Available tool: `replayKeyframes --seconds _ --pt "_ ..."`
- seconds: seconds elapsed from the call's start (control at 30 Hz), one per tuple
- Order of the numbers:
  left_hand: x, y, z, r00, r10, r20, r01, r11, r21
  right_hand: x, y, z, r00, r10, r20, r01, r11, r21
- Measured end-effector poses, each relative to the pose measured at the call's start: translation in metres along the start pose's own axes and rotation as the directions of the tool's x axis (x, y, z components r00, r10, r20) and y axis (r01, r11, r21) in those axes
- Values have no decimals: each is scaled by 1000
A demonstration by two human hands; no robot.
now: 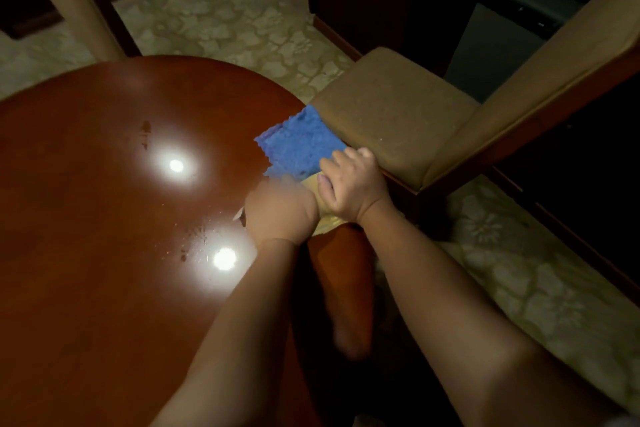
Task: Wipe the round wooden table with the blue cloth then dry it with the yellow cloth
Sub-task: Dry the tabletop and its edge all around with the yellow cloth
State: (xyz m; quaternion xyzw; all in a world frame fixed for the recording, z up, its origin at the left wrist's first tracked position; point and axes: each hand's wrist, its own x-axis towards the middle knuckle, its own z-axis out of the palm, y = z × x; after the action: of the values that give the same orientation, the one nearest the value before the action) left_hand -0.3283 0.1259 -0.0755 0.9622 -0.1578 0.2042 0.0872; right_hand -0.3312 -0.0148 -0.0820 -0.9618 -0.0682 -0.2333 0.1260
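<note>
Dim room, glossy round wooden worktop (104,184) filling lower left. Blue cloth (298,144) over yellow cloth (323,218) at right-centre rim. Left hand (280,208) blurred, grip unclear; right hand (353,184) curled, pinching both. Probably soft, light, limp: best bunched mid-cloth.

Dim room. Pale floral-patterned carpet (228,24) covers the floor. Tan upholstered chair (398,114) at 2 o'clock, dark wood frame. Grey box (498,45) behind it at 1 o'clock.
</note>
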Motion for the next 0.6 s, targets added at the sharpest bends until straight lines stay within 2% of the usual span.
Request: replayKeyframes --seconds 0.17,0.43,0.6 --pt "-28 -9 -17 995 96 29 -94 994 -60 -36 -30 -18 997 75 33 -73 996 -53" --pt "-105 -35 -64 981 74 178 -60 995 -79 -98 -101 -39 989 93 118 -75 986 -147" --pt "-151 -73 -94 981 58 183 -49 997 -53 -124 -160 -42 987 85 135 -70 991 -110"
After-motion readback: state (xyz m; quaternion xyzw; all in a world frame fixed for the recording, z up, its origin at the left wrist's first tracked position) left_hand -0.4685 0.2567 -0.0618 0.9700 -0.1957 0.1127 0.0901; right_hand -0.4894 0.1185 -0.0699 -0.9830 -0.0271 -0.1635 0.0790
